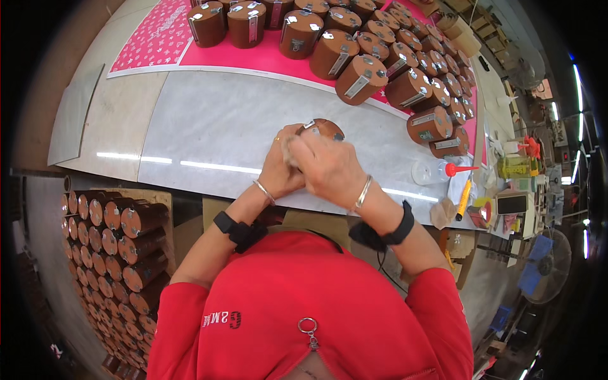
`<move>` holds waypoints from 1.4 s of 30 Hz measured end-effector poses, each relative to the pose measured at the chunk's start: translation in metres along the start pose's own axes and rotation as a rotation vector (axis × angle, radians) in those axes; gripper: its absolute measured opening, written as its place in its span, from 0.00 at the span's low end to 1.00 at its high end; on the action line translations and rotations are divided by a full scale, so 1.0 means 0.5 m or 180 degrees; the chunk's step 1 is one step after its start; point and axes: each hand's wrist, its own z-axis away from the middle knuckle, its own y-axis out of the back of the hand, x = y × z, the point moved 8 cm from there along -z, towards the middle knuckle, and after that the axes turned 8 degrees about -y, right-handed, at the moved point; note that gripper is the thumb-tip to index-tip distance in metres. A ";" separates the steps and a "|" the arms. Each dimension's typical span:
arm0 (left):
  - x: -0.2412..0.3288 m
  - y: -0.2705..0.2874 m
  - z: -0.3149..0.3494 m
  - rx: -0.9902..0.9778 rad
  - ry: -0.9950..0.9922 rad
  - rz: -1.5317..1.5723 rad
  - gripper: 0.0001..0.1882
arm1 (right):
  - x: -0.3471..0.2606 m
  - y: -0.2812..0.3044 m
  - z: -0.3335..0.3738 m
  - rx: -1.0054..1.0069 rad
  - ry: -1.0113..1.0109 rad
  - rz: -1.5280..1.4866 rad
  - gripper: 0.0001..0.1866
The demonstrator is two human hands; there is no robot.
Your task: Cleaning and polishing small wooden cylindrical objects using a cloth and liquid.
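Brown canister (328, 128), centre of frame, gripped by the left hand (280, 166); right hand (332, 167) closed, seemingly on a tan wad (287, 152). Step in hand: probably wiping. Next move calls for a steady left hold. Pose: forearms converge, right knuckles up. Beyond: grey counter (209, 120); similar canisters (334, 54) on pink sheet (269, 58), upper right.

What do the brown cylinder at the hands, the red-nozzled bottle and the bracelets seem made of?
Brown cylinder: perhaps wood or covered board, fairly smooth; its plain brown top leaves it open.
Bottle: probably clear plastic, smooth, since it looks see-through.
Bracelets: likely polished metal, given their silvery shine.
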 end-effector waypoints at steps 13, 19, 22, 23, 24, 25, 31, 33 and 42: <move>0.011 0.008 -0.012 -0.0178 0.0645 0.0511 0.44 | 0.088 0.032 0.006 0.0404 -0.0388 0.0023 0.10; 0.010 0.003 -0.019 -0.0232 0.0596 0.0559 0.45 | 0.121 0.025 -0.013 0.0382 -0.0430 0.0091 0.09; 0.016 0.001 -0.022 -0.0265 0.0625 0.0515 0.45 | 0.101 0.066 0.082 0.0498 -0.0472 0.0074 0.08; 0.019 0.002 -0.025 -0.0308 0.0588 0.0449 0.45 | 0.106 0.070 0.101 0.0402 -0.0689 -0.0065 0.08; 0.019 0.002 -0.022 -0.0318 0.0589 0.0456 0.45 | 0.113 0.069 0.112 0.0307 -0.0906 -0.0208 0.07; 0.014 0.002 -0.019 -0.0313 0.0608 0.0526 0.45 | 0.113 0.071 0.110 0.0323 -0.0934 -0.0198 0.07; 0.016 0.001 -0.018 -0.0323 0.0677 0.0521 0.46 | 0.166 0.080 0.066 0.0630 -0.1214 -0.0707 0.08; 0.017 -0.004 -0.025 -0.0394 0.0736 0.0524 0.47 | 0.194 0.085 0.047 0.0809 -0.1197 -0.0858 0.07; 0.011 -0.012 -0.021 -0.0482 0.0654 0.0649 0.48 | 0.124 0.078 0.109 0.0513 -0.1086 -0.0661 0.09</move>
